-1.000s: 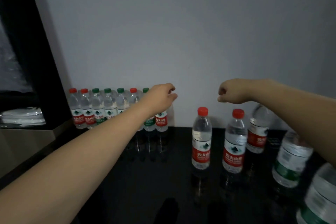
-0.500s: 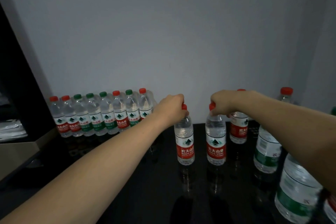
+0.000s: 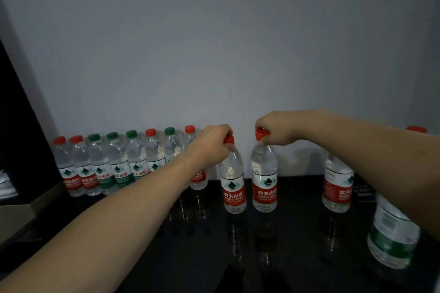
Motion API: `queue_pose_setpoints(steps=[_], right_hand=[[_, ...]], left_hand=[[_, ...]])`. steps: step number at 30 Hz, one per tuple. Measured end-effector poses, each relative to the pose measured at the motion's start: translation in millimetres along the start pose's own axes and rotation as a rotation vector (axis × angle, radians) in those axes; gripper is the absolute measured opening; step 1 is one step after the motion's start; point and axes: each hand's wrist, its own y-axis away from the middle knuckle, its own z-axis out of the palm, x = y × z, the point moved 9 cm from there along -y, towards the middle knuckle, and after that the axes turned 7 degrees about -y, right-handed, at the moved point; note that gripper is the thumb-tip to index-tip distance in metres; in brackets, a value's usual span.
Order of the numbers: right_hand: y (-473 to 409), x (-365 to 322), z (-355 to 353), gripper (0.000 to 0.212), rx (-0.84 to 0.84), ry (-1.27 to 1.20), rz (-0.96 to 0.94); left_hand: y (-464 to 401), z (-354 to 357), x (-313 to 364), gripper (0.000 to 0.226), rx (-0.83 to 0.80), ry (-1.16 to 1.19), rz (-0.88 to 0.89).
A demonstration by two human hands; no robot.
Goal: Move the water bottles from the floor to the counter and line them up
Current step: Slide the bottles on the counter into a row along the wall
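Left hand [image 3: 212, 144] pinches one red-cap bottle [image 3: 232, 181]; right hand [image 3: 277, 128] pinches another bottle [image 3: 264, 181]; held only by caps, they might swing and knock the row [image 3: 114, 164] on the bench [image 3: 297, 257].

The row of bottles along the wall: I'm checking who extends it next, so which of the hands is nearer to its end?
Left. The left hand is beside the row's last bottle; the right hand is farther right.
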Motion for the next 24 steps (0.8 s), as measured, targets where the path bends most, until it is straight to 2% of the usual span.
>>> queue_pose_setpoints(steps=[11, 19, 24], right_hand=[[-100.5, -15.4, 22.2, 0.036, 0.092, -0.059, -0.088], [-134.4, -5.2, 33.8, 0.035, 0.092, -0.073, -0.063], [-146.9, -8.7, 42.1, 0.034, 0.094, -0.047, -0.048]], left_hand=[[-58.2, 33.3, -83.1, 0.035, 0.019, -0.064, -0.076], [-76.2, 46.3, -94.5, 0.029, 0.063, -0.087, -0.052], [-83.1, 46.6, -103.5, 0.024, 0.094, -0.052, -0.116]])
